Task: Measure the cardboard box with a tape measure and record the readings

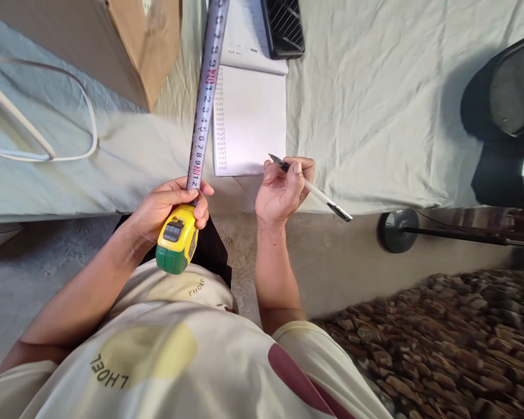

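My left hand (166,209) is closed round a yellow and green tape measure (177,240). Its blade (206,87) runs out straight away from me, over the cloth-covered table toward the cardboard box. My right hand (283,189) grips a silver and black pen (314,189), tip pointing at the lower right corner of an open notebook (253,116). A column of small written numbers runs down the notebook's left side, beside the blade.
A pale cloth (375,105) covers the table. A cardboard box (126,41) stands at the back left, with a white strap loop (39,110) lying left of it. A black mesh object (283,26) sits behind the notebook. Dark objects (502,116) sit at the right edge.
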The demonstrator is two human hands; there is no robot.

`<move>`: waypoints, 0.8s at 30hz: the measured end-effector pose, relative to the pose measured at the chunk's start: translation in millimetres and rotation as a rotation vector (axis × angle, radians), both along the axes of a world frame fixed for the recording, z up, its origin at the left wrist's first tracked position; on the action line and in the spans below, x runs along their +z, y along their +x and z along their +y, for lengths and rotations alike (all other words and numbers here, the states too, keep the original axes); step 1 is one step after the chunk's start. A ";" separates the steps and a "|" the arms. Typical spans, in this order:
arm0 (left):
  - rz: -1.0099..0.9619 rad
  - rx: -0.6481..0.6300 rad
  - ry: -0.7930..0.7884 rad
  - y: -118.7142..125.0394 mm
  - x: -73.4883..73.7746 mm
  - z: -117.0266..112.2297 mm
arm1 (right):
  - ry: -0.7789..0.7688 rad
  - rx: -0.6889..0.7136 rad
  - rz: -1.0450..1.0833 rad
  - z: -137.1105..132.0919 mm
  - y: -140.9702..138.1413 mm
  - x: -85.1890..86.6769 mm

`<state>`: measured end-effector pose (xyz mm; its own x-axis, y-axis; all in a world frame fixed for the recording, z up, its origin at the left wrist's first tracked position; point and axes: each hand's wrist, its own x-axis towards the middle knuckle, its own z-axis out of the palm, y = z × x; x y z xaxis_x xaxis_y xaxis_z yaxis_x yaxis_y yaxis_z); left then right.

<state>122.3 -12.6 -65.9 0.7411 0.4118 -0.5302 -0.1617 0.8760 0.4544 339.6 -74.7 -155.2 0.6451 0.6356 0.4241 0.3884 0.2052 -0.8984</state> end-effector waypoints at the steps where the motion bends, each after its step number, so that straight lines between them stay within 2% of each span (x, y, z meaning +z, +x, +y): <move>1: 0.007 0.013 0.001 -3.2 1.1 -1.8 | 0.003 -0.017 -0.016 0.7 -1.2 1.1; 5: 0.051 0.035 0.021 -21.3 6.6 -8.2 | 0.047 -0.046 0.078 2.1 -7.3 14.7; 8: 0.099 0.044 0.063 -33.1 11.1 -6.8 | 0.078 -0.018 0.183 0.2 -4.8 27.6; 14: 0.196 0.098 0.155 -27.3 26.2 20.9 | -0.023 0.038 0.229 7.3 20.2 45.8; 19: 0.268 0.110 0.173 -12.8 30.2 45.9 | -0.176 -0.036 0.098 22.0 42.2 55.1; 24: 0.293 0.086 0.137 -6.5 22.7 49.7 | -0.455 -0.140 -0.183 16.5 47.6 50.5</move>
